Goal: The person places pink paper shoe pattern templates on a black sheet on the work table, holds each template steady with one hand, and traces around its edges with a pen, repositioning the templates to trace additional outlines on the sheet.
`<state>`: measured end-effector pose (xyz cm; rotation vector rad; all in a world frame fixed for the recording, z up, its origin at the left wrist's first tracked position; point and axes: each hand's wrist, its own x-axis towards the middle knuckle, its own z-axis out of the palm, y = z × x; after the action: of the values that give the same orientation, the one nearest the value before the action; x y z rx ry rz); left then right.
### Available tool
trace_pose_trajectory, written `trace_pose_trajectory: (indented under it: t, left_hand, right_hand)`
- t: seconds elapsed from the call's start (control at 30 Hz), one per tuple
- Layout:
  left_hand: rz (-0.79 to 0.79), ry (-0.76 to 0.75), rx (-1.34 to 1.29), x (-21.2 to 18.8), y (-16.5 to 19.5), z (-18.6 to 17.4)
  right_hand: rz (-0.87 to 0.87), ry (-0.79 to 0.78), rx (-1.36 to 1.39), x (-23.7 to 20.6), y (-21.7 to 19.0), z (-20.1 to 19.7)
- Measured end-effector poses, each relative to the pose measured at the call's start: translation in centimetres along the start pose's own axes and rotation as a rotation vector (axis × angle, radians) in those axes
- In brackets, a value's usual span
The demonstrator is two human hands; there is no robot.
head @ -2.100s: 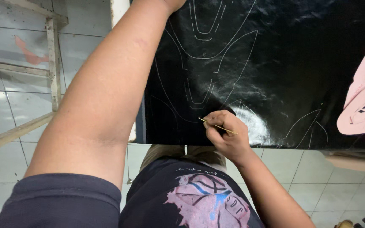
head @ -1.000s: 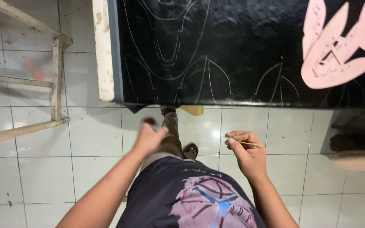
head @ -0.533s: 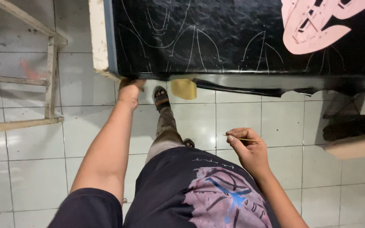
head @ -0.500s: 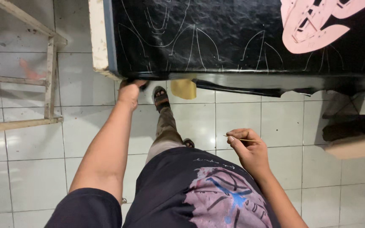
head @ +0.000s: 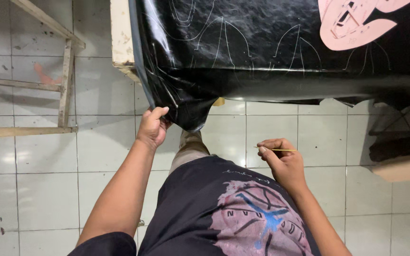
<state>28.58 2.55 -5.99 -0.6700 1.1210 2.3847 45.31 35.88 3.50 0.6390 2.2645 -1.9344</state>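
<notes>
Left hand [head: 153, 127] reaches to eleven o'clock, fingers clamped on the black sheet's [head: 262, 52] hanging corner — right hand [head: 283, 161], at three o'clock, pinches a thin stick [head: 276, 150].

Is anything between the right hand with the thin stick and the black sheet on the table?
Nothing visible. The right hand holds the thin stick over bare floor tiles, below the hanging edge of the black sheet. The left hand already grips that sheet's corner.

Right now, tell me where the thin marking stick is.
In the head view, right of centre: the marking stick is pinched in the right hand, below the black sheet.
</notes>
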Motion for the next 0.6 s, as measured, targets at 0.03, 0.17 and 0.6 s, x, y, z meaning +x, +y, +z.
trace_pose_trajectory:
  t: [0.03,0.17,0.6]
  left_hand:
    - [0.009,0.005,0.007,0.0,0.0,0.1]
    - [-0.009,0.025,-0.039,0.0,0.0,0.1]
    - [0.077,0.151,0.007,-1.1,-0.7,1.2]
  right_hand:
    - [-0.012,-0.008,0.004,0.1,-0.3,0.1]
    - [-0.069,-0.014,0.028,-0.2,-2.1,-0.6]
    - [-1.011,-0.661,0.443,-9.0,-18.4,-8.1]
